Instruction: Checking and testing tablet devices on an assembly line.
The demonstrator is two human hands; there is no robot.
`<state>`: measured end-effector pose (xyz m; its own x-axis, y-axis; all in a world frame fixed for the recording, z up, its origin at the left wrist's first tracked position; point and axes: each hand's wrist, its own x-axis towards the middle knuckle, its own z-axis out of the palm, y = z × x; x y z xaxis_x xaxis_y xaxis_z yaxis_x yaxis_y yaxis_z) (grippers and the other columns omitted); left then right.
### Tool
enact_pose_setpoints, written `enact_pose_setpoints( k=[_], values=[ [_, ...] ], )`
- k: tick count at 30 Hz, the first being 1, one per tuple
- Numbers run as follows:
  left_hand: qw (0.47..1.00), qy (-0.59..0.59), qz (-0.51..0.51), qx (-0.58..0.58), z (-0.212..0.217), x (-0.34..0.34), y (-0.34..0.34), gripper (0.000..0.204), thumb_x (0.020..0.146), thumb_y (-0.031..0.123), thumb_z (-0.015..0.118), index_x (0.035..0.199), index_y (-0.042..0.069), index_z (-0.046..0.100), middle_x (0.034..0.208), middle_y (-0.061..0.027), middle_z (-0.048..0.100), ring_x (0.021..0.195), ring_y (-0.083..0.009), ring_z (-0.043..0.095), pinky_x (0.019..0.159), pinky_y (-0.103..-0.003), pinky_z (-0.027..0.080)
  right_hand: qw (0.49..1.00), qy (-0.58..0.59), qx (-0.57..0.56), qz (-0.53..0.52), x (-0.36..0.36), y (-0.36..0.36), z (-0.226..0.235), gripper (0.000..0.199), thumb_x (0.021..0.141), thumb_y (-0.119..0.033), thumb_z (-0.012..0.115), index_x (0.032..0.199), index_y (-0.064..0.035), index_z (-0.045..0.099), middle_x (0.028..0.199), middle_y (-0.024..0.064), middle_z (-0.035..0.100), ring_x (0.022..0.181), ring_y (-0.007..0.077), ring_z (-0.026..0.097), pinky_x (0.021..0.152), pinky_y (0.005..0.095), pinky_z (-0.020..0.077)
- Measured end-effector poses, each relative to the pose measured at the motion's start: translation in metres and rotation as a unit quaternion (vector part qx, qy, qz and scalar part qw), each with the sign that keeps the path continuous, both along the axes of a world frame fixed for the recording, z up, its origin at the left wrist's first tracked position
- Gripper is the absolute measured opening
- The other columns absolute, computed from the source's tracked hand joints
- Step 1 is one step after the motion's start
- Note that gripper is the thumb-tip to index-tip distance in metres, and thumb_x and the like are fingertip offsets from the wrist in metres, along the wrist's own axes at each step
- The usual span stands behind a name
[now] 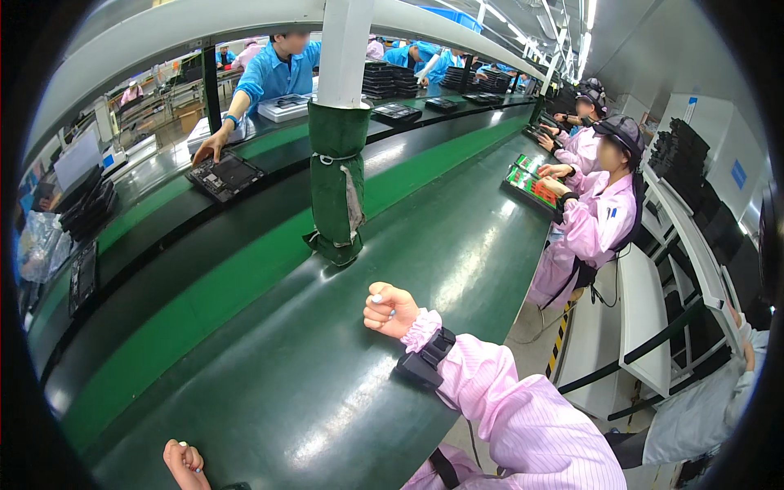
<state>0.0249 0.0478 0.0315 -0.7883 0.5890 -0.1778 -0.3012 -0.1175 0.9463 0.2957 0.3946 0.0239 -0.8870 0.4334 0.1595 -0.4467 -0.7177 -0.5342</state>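
My right hand (390, 310) hovers over or rests on the green workbench (278, 380); I cannot tell whether it touches. Its fingers are curled into a loose fist, and nothing shows in them. A pink striped sleeve covers that arm, with a black strapped device (426, 359) at the wrist. At the lower left edge of the picture is my left hand (184, 464), also curled in a fist with no object showing. Most of the left forearm is cut off. Nearest to the right hand stands a post (336, 180) wrapped in green cloth.
Beyond the bench runs a black and green conveyor (237, 269). Across it a person in blue (278, 73) touches an opened black device (226, 174). Co-workers in pink (600, 204) sit along the right, one at a green-and-red tray (531, 181). Shelving (645, 318) stands behind.
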Motion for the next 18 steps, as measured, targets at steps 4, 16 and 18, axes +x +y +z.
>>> enact_pose_setpoints(
  k=[4,16,18],
  values=[
    [1.0,-0.001,-0.005,-0.002,-0.002,-0.001,0.0,0.029,0.078,0.004,0.045,0.056,0.012,0.029,0.05,0.0036,0.023,0.042,-0.0071,0.022,0.041,-0.023,0.017,0.999,-0.038,0.015,-0.035,-0.001,-0.002,0.002,0.031,0.074,-0.003,0.045,0.052,-0.0141,0.026,0.043,-0.0042,0.022,0.038,0.0076,0.019,0.04,0.0256,0.0166],
    [1.0,-0.005,-0.006,0.008,-0.001,0.0,-0.001,0.031,0.078,0.004,0.046,0.055,0.012,0.027,0.05,0.0036,0.022,0.042,-0.0073,0.021,0.041,-0.023,0.016,0.954,-0.217,0.152,-0.14,-0.01,-0.005,-0.004,0.029,0.076,-0.002,0.049,0.053,-0.0106,0.034,0.045,-0.0056,0.028,0.037,0.0037,0.023,0.036,0.0222,0.0157],
    [1.0,-0.004,-0.003,0.007,-0.001,0.0,-0.001,0.031,0.078,0.004,0.046,0.055,0.012,0.027,0.05,0.0036,0.022,0.042,-0.0072,0.021,0.041,-0.023,0.016,0.964,-0.193,0.143,-0.111,-0.01,-0.005,-0.005,0.029,0.076,-0.002,0.049,0.053,-0.0111,0.033,0.044,-0.0056,0.028,0.037,0.0035,0.022,0.036,0.0219,0.0155]
  ],
)
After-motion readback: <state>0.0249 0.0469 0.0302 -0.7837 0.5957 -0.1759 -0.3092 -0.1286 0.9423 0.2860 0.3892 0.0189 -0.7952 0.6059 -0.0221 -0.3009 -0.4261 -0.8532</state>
